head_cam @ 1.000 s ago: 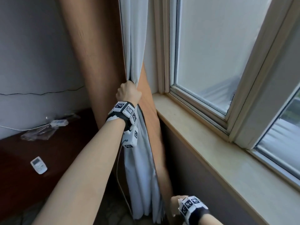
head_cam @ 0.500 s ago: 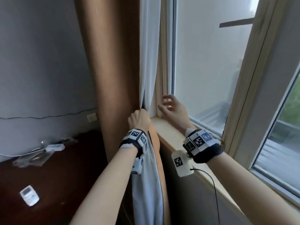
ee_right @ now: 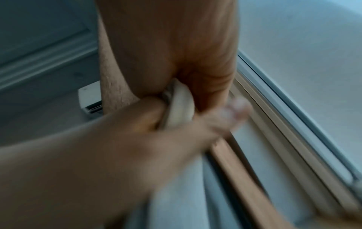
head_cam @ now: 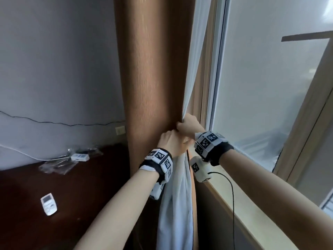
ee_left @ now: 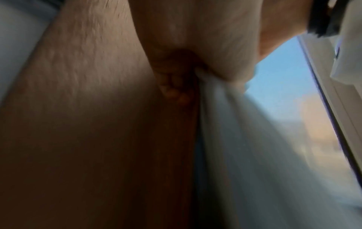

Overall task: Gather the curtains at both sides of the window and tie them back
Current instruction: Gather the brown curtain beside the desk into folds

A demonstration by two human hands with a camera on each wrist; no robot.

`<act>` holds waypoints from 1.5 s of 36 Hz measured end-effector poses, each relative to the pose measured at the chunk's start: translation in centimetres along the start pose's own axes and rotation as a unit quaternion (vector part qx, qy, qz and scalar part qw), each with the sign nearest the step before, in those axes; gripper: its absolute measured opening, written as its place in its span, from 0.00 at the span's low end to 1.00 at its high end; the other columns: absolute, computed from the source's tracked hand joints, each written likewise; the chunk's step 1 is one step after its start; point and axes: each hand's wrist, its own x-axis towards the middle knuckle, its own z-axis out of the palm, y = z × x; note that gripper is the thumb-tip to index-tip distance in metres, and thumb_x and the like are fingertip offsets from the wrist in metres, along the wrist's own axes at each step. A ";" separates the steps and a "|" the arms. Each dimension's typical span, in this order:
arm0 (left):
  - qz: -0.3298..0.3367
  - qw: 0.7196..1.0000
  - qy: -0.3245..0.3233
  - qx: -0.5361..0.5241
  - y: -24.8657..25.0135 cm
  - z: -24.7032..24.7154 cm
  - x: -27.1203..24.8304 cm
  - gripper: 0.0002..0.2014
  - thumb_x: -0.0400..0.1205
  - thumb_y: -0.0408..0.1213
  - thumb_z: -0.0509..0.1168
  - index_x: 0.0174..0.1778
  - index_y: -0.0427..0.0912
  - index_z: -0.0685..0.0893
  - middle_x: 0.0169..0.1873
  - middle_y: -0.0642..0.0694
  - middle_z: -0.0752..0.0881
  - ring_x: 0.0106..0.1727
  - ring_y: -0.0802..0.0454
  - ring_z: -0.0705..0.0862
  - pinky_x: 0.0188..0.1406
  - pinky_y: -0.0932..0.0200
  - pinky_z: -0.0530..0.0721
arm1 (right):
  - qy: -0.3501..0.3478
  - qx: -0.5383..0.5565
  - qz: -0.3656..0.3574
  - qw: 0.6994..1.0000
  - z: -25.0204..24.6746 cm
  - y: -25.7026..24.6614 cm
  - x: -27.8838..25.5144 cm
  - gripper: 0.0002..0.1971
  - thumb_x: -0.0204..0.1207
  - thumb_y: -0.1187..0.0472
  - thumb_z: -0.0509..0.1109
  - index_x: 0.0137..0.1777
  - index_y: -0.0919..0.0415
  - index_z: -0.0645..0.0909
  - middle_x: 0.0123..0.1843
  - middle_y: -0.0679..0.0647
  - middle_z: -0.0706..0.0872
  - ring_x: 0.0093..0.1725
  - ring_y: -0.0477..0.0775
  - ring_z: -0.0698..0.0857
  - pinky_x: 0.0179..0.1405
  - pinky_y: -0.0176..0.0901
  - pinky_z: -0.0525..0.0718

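Head view: both hands (head_cam: 180, 134) (fists) round curtains (head_cam: 155, 69)

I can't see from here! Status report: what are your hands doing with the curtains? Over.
Left hand and right hand both grip the white curtain. Brown curtain bunched beside it. No tie on yet. Nothing in the way.

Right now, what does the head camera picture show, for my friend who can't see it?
Two hands, the left hand and right hand, grip a bunched white curtain beside a brown curtain, next to a window. A white remote lies on a dark table.
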 end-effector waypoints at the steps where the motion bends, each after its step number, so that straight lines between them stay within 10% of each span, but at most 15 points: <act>1: 0.028 0.999 -0.010 0.019 -0.4 -0.2 0.0 0.23 0.85 0.57 0.50 0.39 0.43 0.77 0.41 0.39 0.88 0.45 0.39 0.87 0.40 0.53 0.78 | -0.007 -0.004 -0.008 1.000 -0.2 0.3 0.2 0.08 0.75 0.67 0.60 0.34 0.62 0.71 0.34 0.55 0.78 0.32 0.53 0.76 0.26 0.39 0.71; 10: 0.204 0.940 -0.100 0.254 -2.4 0.0 0.0 0.31 0.84 0.60 0.44 0.36 0.43 0.85 0.37 0.44 0.87 0.42 0.43 0.83 0.36 0.53 0.69 | -0.047 -0.001 -0.048 0.998 -0.8 2.3 1.5 0.09 0.76 0.69 0.57 0.35 0.61 0.72 0.35 0.53 0.78 0.32 0.50 0.77 0.27 0.38 0.72; 16: 0.258 0.879 -0.272 0.295 -1.0 2.7 -1.6 0.28 0.76 0.68 0.60 0.43 0.43 0.86 0.39 0.48 0.87 0.41 0.46 0.85 0.38 0.54 0.72 | -0.048 0.010 -0.060 0.997 -1.4 3.4 2.0 0.08 0.76 0.70 0.57 0.36 0.65 0.73 0.34 0.55 0.77 0.32 0.53 0.76 0.27 0.40 0.72; 19: 0.221 0.867 -0.322 0.310 -0.3 4.3 -2.1 0.18 0.77 0.52 0.70 0.55 0.42 0.84 0.50 0.46 0.86 0.51 0.45 0.85 0.47 0.52 0.77 | -0.047 0.021 -0.060 0.997 -1.7 4.1 2.2 0.07 0.76 0.69 0.57 0.38 0.65 0.74 0.34 0.54 0.77 0.32 0.53 0.76 0.27 0.40 0.72; 22: 0.188 0.898 -0.281 0.282 -0.6 5.0 -2.8 0.09 0.81 0.31 0.62 0.56 0.41 0.82 0.52 0.44 0.87 0.54 0.42 0.85 0.45 0.52 0.77 | -0.045 0.031 -0.054 0.997 -2.1 4.7 2.2 0.11 0.76 0.70 0.58 0.32 0.62 0.69 0.33 0.55 0.76 0.30 0.52 0.74 0.26 0.40 0.71; 30: 0.102 0.977 -0.122 0.139 -4.0 5.6 -3.7 0.22 0.73 0.46 0.63 0.65 0.50 0.78 0.43 0.48 0.87 0.56 0.46 0.78 0.35 0.54 0.73 | -0.055 0.004 -0.066 0.996 -2.4 5.0 2.9 0.11 0.75 0.70 0.57 0.34 0.56 0.67 0.37 0.52 0.76 0.35 0.52 0.77 0.36 0.44 0.76; 37: 0.125 0.990 -0.041 0.049 -6.7 5.6 -5.3 0.28 0.63 0.22 0.64 0.59 0.47 0.80 0.38 0.48 0.77 0.43 0.47 0.80 0.22 0.57 0.73 | -0.037 -0.016 -0.072 0.997 -2.4 4.9 3.3 0.14 0.76 0.70 0.56 0.31 0.54 0.63 0.33 0.50 0.73 0.31 0.50 0.72 0.26 0.36 0.67; 40: 0.085 0.993 0.009 -0.076 -5.1 7.1 -7.2 0.36 0.68 0.21 0.62 0.71 0.52 0.70 0.45 0.51 0.77 0.48 0.51 0.81 0.38 0.52 0.86 | -0.029 -0.010 -0.064 0.998 -2.3 5.2 3.3 0.12 0.74 0.71 0.55 0.32 0.55 0.65 0.34 0.51 0.73 0.32 0.51 0.73 0.28 0.37 0.67; 42: -0.047 0.971 0.063 -0.227 -3.6 8.5 -8.6 0.38 0.74 0.24 0.63 0.77 0.56 0.62 0.49 0.56 0.78 0.50 0.60 0.80 0.56 0.60 0.82 | -0.020 -0.014 -0.063 0.998 -2.3 5.5 3.4 0.11 0.73 0.71 0.55 0.33 0.57 0.66 0.34 0.50 0.73 0.33 0.50 0.72 0.29 0.37 0.66; 44: -0.173 0.920 0.140 -0.323 -2.6 10.1 -9.1 0.35 0.74 0.24 0.67 0.75 0.50 0.63 0.44 0.52 0.82 0.45 0.56 0.83 0.53 0.61 0.81 | -0.014 -0.018 -0.066 0.998 -2.3 5.7 3.4 0.13 0.73 0.71 0.55 0.32 0.55 0.64 0.33 0.50 0.71 0.32 0.48 0.71 0.28 0.36 0.65; 49: -0.261 0.897 0.085 -0.346 -0.7 12.8 -7.4 0.03 0.75 0.25 0.64 0.37 0.34 0.80 0.30 0.39 0.84 0.36 0.35 0.82 0.38 0.52 0.78 | -0.015 -0.002 -0.061 0.998 -1.9 5.3 2.7 0.06 0.73 0.71 0.56 0.42 0.63 0.72 0.35 0.51 0.75 0.34 0.49 0.75 0.28 0.35 0.69; 54: -0.283 0.886 0.002 -0.367 -0.5 14.5 -6.9 0.15 0.82 0.31 0.58 0.63 0.35 0.80 0.54 0.37 0.87 0.57 0.38 0.83 0.59 0.55 0.79 | -0.007 0.017 -0.046 0.999 -1.9 5.6 2.1 0.09 0.74 0.70 0.56 0.50 0.67 0.75 0.40 0.55 0.78 0.42 0.57 0.78 0.40 0.45 0.77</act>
